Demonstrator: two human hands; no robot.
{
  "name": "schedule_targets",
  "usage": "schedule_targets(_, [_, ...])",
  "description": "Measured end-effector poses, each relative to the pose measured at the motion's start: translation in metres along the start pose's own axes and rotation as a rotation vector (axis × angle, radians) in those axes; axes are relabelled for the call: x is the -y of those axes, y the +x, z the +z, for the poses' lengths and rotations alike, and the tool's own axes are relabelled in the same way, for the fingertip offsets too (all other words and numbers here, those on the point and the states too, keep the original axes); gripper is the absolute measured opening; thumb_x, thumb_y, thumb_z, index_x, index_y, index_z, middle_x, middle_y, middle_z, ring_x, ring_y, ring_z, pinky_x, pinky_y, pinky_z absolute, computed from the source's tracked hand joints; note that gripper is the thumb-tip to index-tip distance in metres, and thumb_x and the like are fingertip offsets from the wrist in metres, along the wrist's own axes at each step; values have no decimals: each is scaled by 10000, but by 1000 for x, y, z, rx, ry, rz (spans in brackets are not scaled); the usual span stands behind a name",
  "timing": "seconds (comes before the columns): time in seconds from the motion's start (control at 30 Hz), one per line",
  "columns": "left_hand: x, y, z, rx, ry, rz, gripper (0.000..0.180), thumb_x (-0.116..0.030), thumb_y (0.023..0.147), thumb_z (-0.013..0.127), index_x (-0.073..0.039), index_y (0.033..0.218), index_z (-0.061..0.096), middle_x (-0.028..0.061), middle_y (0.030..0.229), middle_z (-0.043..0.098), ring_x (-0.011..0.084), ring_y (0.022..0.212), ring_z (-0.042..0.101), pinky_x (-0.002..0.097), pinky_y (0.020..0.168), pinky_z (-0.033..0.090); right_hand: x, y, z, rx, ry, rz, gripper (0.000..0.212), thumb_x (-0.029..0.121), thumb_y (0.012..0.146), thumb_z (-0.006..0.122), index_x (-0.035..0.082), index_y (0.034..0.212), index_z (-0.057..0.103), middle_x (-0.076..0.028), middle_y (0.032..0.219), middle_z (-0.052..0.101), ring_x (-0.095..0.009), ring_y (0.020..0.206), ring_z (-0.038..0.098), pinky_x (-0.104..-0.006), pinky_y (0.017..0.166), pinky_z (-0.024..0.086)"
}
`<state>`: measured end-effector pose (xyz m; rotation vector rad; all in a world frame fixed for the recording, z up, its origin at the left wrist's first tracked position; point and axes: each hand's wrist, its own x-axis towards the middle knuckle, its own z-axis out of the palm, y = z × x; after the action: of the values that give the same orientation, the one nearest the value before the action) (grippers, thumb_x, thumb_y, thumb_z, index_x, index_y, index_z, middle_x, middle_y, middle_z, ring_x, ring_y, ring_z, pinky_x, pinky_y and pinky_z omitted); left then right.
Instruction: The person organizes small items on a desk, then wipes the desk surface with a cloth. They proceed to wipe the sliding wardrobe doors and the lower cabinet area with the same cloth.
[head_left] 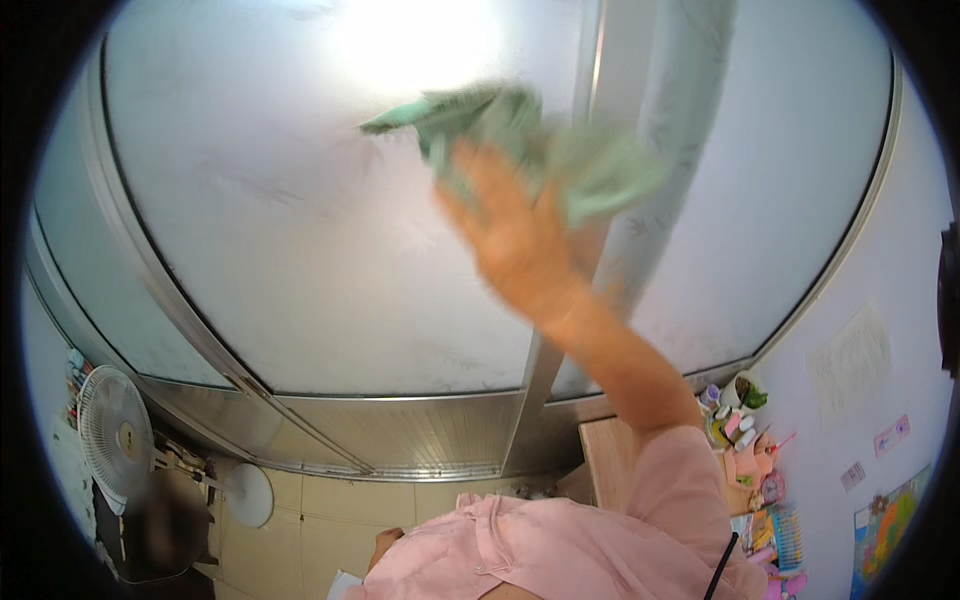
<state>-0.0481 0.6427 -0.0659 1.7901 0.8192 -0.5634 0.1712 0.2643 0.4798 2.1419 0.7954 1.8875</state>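
Cloth [515, 125] up at the far frosted glass [300, 250], right hand [515, 240] on it, fingers spread over and holding the green folds! Looks light, soft, limp, nothing to break; the bunched middle should give the surest hold. Blur smears its right edge and the fingertips. Left hand [384, 546], near, is mostly hidden by the shirt [560, 540]: can't tell its grip.

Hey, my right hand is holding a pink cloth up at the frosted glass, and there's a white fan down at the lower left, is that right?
Not quite: the head view shows a green cloth, not a pink one. Your right hand does hold it up at the frosted glass, with the white fan at lower left.
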Motion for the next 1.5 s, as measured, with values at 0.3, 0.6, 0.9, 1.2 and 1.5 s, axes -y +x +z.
schedule_targets(0.3, [-128, 3, 18, -17, -257, 525, 260, -180, 893, 590, 32, 1028, 657, 102, 892, 674, 170, 738, 650, 270, 661, 504, 10, 7, 12, 349, 214, 169, 274, 125, 828, 546, 90, 1093, 606, -124, 1186, 577, -274, 1078, 548, -401, 835, 462])
schedule_targets(0.6, [-387, -209, 27, -272, -278, 1782, 329, -59, 926, 503, 17, 1245, 515, 177, 1288, 524, 273, 1209, 496, 375, 1010, 388, 62, -36, 40, 121, 365, -32, 376, 94, 839, 531, 63, 1212, 566, -177, 1293, 530, -337, 1175, 510, -516, 967, 338])
schedule_targets(0.9, [-478, -225, 90, -396, -192, 2064, 579, -305, 919, 519, -19, 1400, 371, 245, 1495, 237, 476, 1348, 243, 624, 1072, 105, 49, -28, -18, 76, 1395, 738, 359, 139, 966, 404, -63, 1248, 497, -185, 1336, 447, -313, 1265, 398, -364, 1073, 280])
schedule_targets(1.2, [-585, -247, 66, -1369, 277, 1980, 343, -373, 780, 681, -141, 1031, 645, 153, 1216, 505, 462, 1280, 357, 745, 975, 112, 25, -136, -52, 119, 222, 259, 393, 152, 844, 590, 68, 1227, 579, -188, 1370, 454, -389, 1311, 359, -562, 1041, 292])
schedule_targets(1.5, [-716, -384, 21, -1678, 89, 2176, 360, -384, 802, 616, -235, 1129, 631, 63, 1295, 550, 324, 1278, 399, 656, 1003, 218, 34, -225, 6, 56, -27, 286, 401, 144, 807, 612, 185, 1206, 627, -128, 1320, 471, -362, 1337, 304, -534, 1114, 177])
